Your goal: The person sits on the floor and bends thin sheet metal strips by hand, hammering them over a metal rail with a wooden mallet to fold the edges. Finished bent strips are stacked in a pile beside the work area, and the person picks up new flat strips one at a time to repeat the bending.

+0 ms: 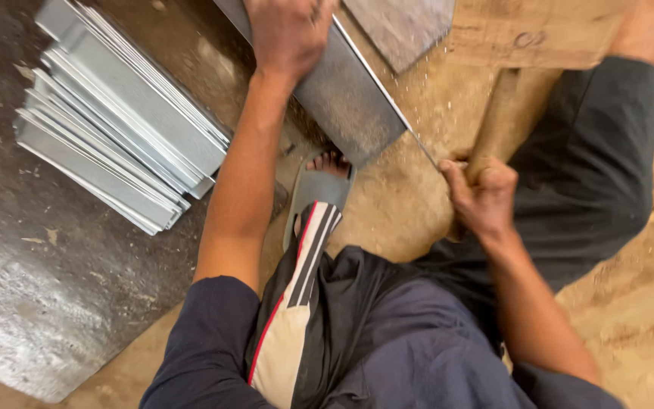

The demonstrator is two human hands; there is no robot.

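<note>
**Sheet metal held down, wooden handle gripped**

Nearest the camera were the person's dark blue trousers [410,341], with a cream panel edged in red and black stripes running down the left leg to a foot in a grey sandal [316,193], its toes showing just under the sheet's lower corner.

The grey metal sheet [350,98] lay tilted across the upper middle of the view, sloping from the top edge down to the right, its surface dusted with fine particles. The left hand [288,34] pressed flat on the sheet's upper part, palm down and fingers spread over it rather than closed around anything. The sheet's thin lower-right edge ran down towards the right hand [482,197], which was clenched around the lower end of a thick wooden handle [505,113]; the handle rose up and to the right from the fist, and its far end could not be made out.

Beyond the right hand, the right leg in dark cloth stretched towards the top right corner, over a sandy, dust-strewn floor [630,303]. To the left, well apart from both hands, a stack of long grey metal strips [115,121] rested fanned on a large dark metal plate [47,288]. Another grey sheet piece [406,26] lay at the top, just beside the held one.
</note>
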